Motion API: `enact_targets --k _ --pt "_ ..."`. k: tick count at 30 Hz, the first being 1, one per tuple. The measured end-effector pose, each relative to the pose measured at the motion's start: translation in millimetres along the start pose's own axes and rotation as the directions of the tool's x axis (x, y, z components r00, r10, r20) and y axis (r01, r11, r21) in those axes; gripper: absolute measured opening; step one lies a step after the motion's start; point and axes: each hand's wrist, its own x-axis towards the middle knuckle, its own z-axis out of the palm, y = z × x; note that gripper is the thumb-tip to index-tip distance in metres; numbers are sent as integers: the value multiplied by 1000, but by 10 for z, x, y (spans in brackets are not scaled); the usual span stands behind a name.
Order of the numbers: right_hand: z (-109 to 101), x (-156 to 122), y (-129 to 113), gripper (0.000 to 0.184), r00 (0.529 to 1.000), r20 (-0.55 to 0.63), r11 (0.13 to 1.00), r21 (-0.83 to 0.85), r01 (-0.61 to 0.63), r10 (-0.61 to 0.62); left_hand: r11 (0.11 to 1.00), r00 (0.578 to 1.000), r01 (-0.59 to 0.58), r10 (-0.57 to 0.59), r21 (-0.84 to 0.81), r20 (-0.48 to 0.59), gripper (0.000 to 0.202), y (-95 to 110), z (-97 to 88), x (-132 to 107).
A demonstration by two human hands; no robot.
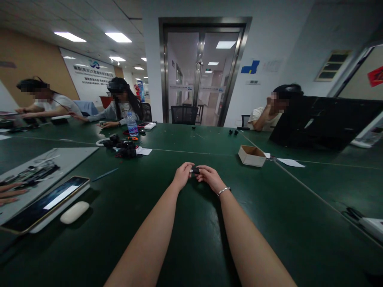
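Note:
My two hands meet over the dark green table straight ahead of me. My left hand and my right hand both pinch a small black part with a silvery end, held between the fingertips just above the tabletop. A thin bracelet circles my right wrist. Most of the part is hidden by my fingers.
An open cardboard box sits to the right, a sheet of paper beyond it. At left lie a tablet, a white oval case, a grey mat, and another person's fingers. Black parts and a water bottle lie farther back. Three people sit around.

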Motion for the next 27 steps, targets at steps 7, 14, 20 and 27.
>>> enact_targets --k 7,14,20,27 --pt "-13 5 25 17 1000 -1 1000 0 14 -14 999 1000 2 -3 36 11 30 25 3 -19" --pt "-24 11 25 17 1000 -26 1000 4 14 -14 998 1000 -18 18 64 6 29 28 12 -2" --pt "-35 7 24 17 1000 -15 1000 10 21 -20 997 999 -32 30 72 30 29 -23 -2 24" --pt "-21 0 11 16 1000 -24 1000 3 10 -10 996 998 -47 43 81 56 32 -47 -7 24"
